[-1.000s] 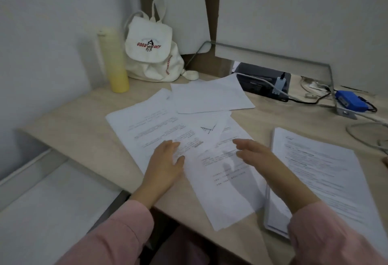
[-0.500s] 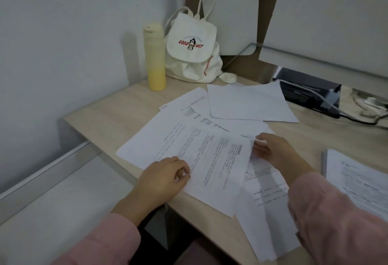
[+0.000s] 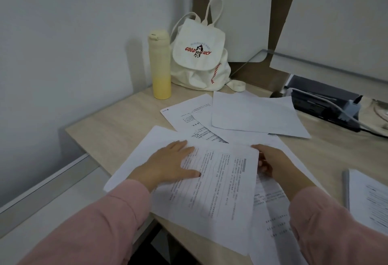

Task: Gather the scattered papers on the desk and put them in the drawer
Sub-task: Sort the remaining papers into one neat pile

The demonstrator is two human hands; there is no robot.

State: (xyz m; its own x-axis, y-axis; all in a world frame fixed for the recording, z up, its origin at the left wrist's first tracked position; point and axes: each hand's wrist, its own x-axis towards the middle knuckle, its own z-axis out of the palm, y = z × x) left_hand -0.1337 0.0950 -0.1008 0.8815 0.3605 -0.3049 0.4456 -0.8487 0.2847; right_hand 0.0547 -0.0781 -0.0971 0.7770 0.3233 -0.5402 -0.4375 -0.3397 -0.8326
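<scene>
Left hand (image 3: 168, 164) has slid onto overlapping, text-printed papers (image 3: 222, 183).

1. Looks like a study or office nook, a small work corner.
2. Shows a light wood desk (image 3: 117, 122) set into a corner of plain white wall (image 3: 73, 44), with white panels (image 3: 336, 17) above.
3. Holds loose printed papers (image 3: 252, 115), plus a stacked sheaf (image 3: 369, 199) at right.
4. Has a black box (image 3: 310, 97) with plugged cables (image 3: 327, 102) at the back.
5. Carries personal bits: canvas backpack (image 3: 199, 65), yellow bottle (image 3: 160, 69).
</scene>
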